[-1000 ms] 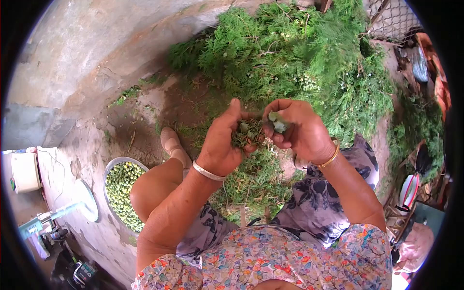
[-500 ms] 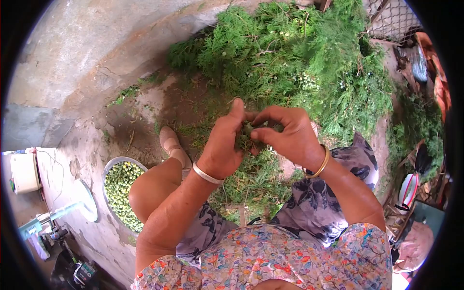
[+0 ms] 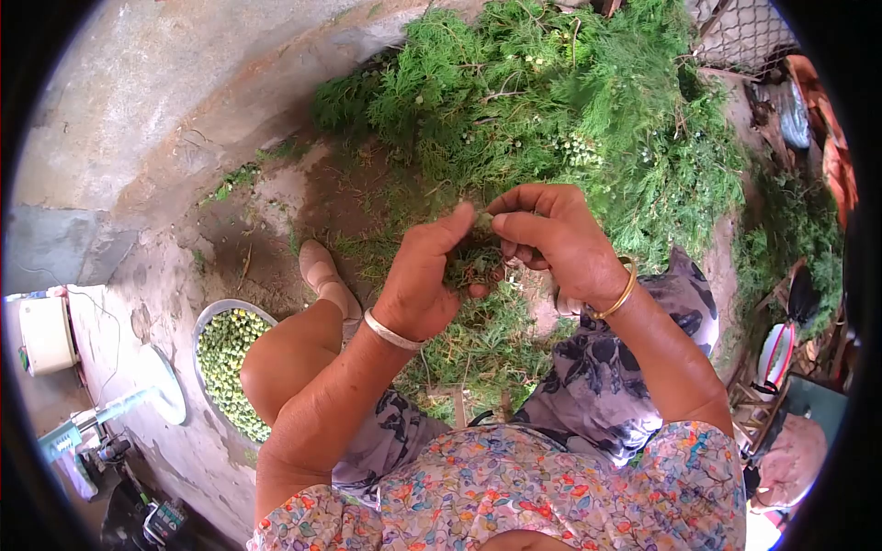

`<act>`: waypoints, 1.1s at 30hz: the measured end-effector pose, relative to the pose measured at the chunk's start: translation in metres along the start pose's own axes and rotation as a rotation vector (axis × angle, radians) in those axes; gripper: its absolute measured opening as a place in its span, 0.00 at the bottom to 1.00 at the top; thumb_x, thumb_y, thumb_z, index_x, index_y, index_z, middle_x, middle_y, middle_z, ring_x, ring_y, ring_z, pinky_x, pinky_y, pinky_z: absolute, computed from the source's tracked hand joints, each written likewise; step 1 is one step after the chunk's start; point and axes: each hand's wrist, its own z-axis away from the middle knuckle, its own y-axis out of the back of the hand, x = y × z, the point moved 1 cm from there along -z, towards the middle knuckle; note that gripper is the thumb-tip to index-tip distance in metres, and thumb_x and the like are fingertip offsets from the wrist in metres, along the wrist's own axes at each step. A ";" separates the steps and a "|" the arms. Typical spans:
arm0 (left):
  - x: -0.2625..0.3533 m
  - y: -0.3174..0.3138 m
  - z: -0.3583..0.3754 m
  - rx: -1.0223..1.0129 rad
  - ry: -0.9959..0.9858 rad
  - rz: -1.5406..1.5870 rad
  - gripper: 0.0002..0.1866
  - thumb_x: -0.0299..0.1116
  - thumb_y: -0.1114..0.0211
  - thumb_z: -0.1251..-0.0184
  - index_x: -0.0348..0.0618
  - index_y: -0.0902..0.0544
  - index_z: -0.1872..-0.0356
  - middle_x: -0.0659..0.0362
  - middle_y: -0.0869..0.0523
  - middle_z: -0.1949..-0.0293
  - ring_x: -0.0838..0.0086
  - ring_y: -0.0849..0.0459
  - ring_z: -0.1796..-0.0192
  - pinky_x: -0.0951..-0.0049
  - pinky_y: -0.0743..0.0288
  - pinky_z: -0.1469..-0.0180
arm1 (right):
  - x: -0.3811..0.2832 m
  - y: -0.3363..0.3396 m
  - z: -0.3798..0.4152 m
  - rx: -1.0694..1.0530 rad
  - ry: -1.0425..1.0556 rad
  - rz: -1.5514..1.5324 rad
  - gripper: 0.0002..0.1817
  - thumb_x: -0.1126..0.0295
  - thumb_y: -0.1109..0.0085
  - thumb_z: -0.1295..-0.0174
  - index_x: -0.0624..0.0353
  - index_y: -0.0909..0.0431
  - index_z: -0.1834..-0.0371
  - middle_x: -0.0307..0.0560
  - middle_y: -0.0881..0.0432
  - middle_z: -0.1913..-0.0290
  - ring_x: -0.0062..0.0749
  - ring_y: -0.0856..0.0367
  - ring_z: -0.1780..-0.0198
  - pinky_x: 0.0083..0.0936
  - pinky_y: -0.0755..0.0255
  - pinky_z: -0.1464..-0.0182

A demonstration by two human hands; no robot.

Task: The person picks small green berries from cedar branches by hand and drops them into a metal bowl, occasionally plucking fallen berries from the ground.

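Observation:
My left hand [image 3: 423,275] is closed around a leafy green conifer sprig [image 3: 473,262] in front of my lap, its thumb raised. My right hand [image 3: 562,239] meets it from the other side, thumb and index finger pinched at the top of the sprig. What lies between those fingertips is too small to make out, though a pale green bit shows there. Beyond both hands lies a big heap of cut conifer branches [image 3: 542,110] with pale cones among the leaves. A metal basin [image 3: 200,354] full of small green cones stands left of my knee.
Loose trimmings [image 3: 478,349] cover the ground between my legs. A pale blue fan [image 3: 161,395] and a white box [image 3: 46,332] are at the left. Wire mesh [image 3: 749,41] stands at the upper right, with more branches [image 3: 799,239] and clutter along the right side.
My right hand has shifted slightly right and up, its fingertips now at the sprig's top. The left thumb has tilted toward them. The left hand still holds the sprig.

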 end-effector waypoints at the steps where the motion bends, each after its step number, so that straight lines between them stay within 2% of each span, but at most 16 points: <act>1: -0.001 0.003 -0.001 0.010 0.002 -0.051 0.19 0.47 0.50 0.27 0.40 0.22 0.59 0.59 0.19 0.68 0.76 0.23 0.70 0.78 0.36 0.77 | 0.001 0.000 0.000 0.021 -0.006 -0.004 0.11 0.70 0.39 0.44 0.69 0.21 0.65 0.39 0.21 0.76 0.15 0.25 0.77 0.14 0.34 0.79; 5: 0.002 0.008 0.000 -0.007 -0.040 -0.125 0.16 0.43 0.47 0.28 0.40 0.21 0.60 0.60 0.19 0.67 0.76 0.22 0.70 0.79 0.37 0.79 | -0.001 -0.004 0.001 -0.003 -0.030 0.092 0.11 0.69 0.40 0.43 0.67 0.22 0.63 0.39 0.21 0.76 0.15 0.26 0.77 0.13 0.35 0.79; 9: 0.003 0.011 -0.001 -0.022 -0.052 -0.074 0.19 0.47 0.47 0.29 0.39 0.22 0.57 0.59 0.19 0.66 0.76 0.21 0.67 0.80 0.33 0.77 | 0.000 0.000 -0.001 -0.004 -0.011 0.063 0.11 0.68 0.40 0.43 0.67 0.23 0.64 0.40 0.21 0.76 0.15 0.27 0.78 0.13 0.37 0.81; 11: 0.004 0.011 -0.002 -0.054 -0.026 -0.001 0.21 0.49 0.47 0.29 0.39 0.23 0.56 0.58 0.19 0.65 0.75 0.21 0.65 0.80 0.31 0.75 | -0.007 0.006 -0.001 -0.073 -0.112 -0.360 0.11 0.67 0.38 0.44 0.66 0.23 0.65 0.40 0.21 0.76 0.15 0.27 0.78 0.12 0.39 0.82; 13: 0.004 0.009 -0.002 0.045 0.016 0.163 0.28 0.56 0.50 0.30 0.36 0.25 0.53 0.55 0.19 0.61 0.72 0.20 0.60 0.78 0.24 0.67 | -0.015 0.005 0.003 -0.061 -0.118 -0.460 0.10 0.68 0.37 0.45 0.65 0.24 0.68 0.40 0.21 0.77 0.16 0.27 0.79 0.12 0.39 0.82; 14: 0.004 0.010 -0.003 0.045 0.017 0.164 0.28 0.56 0.50 0.30 0.36 0.25 0.53 0.55 0.19 0.61 0.72 0.20 0.60 0.78 0.24 0.67 | -0.016 0.005 0.003 -0.045 -0.123 -0.561 0.09 0.69 0.37 0.46 0.65 0.24 0.70 0.40 0.22 0.78 0.16 0.28 0.80 0.12 0.40 0.82; 15: 0.004 0.010 -0.004 0.060 0.010 0.214 0.28 0.55 0.49 0.30 0.34 0.27 0.52 0.53 0.19 0.60 0.70 0.19 0.59 0.74 0.23 0.63 | -0.014 0.005 0.003 -0.045 -0.123 -0.561 0.09 0.69 0.37 0.46 0.65 0.24 0.70 0.40 0.22 0.78 0.16 0.28 0.80 0.12 0.40 0.82; 16: 0.004 0.011 -0.004 0.076 0.002 0.265 0.29 0.54 0.48 0.30 0.32 0.29 0.51 0.52 0.19 0.59 0.69 0.19 0.59 0.69 0.22 0.60 | -0.008 0.005 0.001 0.001 -0.048 -0.337 0.09 0.70 0.37 0.46 0.65 0.22 0.70 0.40 0.21 0.78 0.17 0.28 0.80 0.14 0.38 0.81; 17: 0.004 0.010 -0.004 0.076 0.002 0.265 0.29 0.54 0.48 0.30 0.32 0.29 0.51 0.52 0.19 0.59 0.69 0.19 0.59 0.69 0.22 0.60 | -0.004 0.005 -0.001 0.045 0.026 -0.114 0.08 0.71 0.37 0.46 0.66 0.21 0.70 0.40 0.21 0.78 0.18 0.27 0.81 0.15 0.36 0.80; 18: 0.004 0.009 -0.003 0.071 -0.002 0.275 0.29 0.55 0.48 0.31 0.32 0.28 0.51 0.52 0.21 0.58 0.68 0.20 0.57 0.68 0.22 0.57 | 0.001 0.001 -0.001 0.045 0.026 -0.114 0.08 0.71 0.37 0.46 0.66 0.21 0.70 0.40 0.21 0.78 0.18 0.27 0.81 0.15 0.36 0.80; 20: 0.003 0.011 -0.004 0.068 -0.007 0.286 0.30 0.56 0.48 0.31 0.33 0.28 0.51 0.52 0.22 0.56 0.68 0.20 0.56 0.66 0.22 0.55 | 0.005 -0.010 0.000 0.052 0.409 0.215 0.08 0.72 0.39 0.46 0.67 0.19 0.68 0.41 0.20 0.78 0.21 0.27 0.81 0.18 0.32 0.77; 21: 0.001 0.016 -0.007 0.014 0.003 0.287 0.30 0.56 0.48 0.32 0.33 0.28 0.51 0.52 0.23 0.55 0.68 0.21 0.55 0.65 0.22 0.54 | 0.007 -0.010 0.000 0.052 0.408 0.215 0.08 0.72 0.39 0.46 0.67 0.19 0.68 0.41 0.20 0.78 0.21 0.27 0.81 0.18 0.32 0.77; 23: -0.001 0.016 -0.007 -0.039 0.013 0.289 0.30 0.56 0.48 0.32 0.33 0.28 0.50 0.52 0.24 0.53 0.68 0.21 0.55 0.64 0.22 0.53 | 0.011 -0.010 0.000 0.084 0.376 0.404 0.11 0.73 0.40 0.49 0.68 0.19 0.64 0.47 0.19 0.78 0.22 0.25 0.80 0.22 0.30 0.75; 25: -0.001 0.014 -0.005 0.059 0.006 0.239 0.30 0.56 0.47 0.32 0.34 0.28 0.51 0.53 0.24 0.54 0.68 0.22 0.55 0.62 0.22 0.52 | 0.013 -0.006 -0.003 0.063 0.406 0.475 0.11 0.74 0.40 0.50 0.69 0.19 0.65 0.50 0.20 0.79 0.23 0.25 0.80 0.23 0.30 0.75; 29: -0.001 0.014 -0.005 0.095 0.016 0.224 0.29 0.56 0.45 0.33 0.35 0.28 0.51 0.53 0.24 0.54 0.67 0.22 0.54 0.62 0.22 0.52 | 0.011 -0.003 -0.002 0.059 0.429 0.623 0.10 0.75 0.41 0.54 0.69 0.20 0.68 0.55 0.23 0.80 0.23 0.25 0.80 0.26 0.31 0.75; 33: -0.001 0.011 -0.006 0.087 -0.010 0.254 0.26 0.53 0.47 0.31 0.36 0.28 0.51 0.53 0.24 0.54 0.66 0.22 0.54 0.63 0.22 0.53 | 0.012 -0.002 -0.003 0.070 0.350 0.500 0.09 0.74 0.42 0.51 0.70 0.20 0.70 0.50 0.21 0.81 0.23 0.25 0.80 0.24 0.31 0.76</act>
